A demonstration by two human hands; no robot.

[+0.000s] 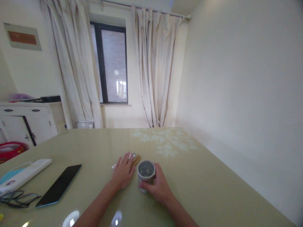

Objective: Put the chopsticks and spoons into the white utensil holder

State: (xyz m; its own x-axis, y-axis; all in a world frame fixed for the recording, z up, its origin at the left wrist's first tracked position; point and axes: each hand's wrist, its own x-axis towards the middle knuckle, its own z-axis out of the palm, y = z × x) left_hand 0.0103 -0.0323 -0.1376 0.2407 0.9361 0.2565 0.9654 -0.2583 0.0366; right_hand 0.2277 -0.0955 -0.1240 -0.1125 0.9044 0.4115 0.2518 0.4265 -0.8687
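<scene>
My right hand [158, 186] wraps round a grey utensil holder [146, 171], a round cup with small holes in its bottom. The holder stands tilted slightly towards me, and I can see inside it. Just left of it, my left hand [123, 173] lies flat with fingers stretched out over a bundle of wooden chopsticks [135, 160] and at least one spoon [134, 155]. A white handle end [114, 166] pokes out on the left side of that hand. The palm and fingers cover most of the bundle.
On the table's left lie a black-screened phone [60, 184], folded glasses [20, 198] and a long white case [30, 173] beside something blue. A wall [236, 110] borders the table on the right. Behind stand a white cabinet [40, 119] and a red basin [11, 151].
</scene>
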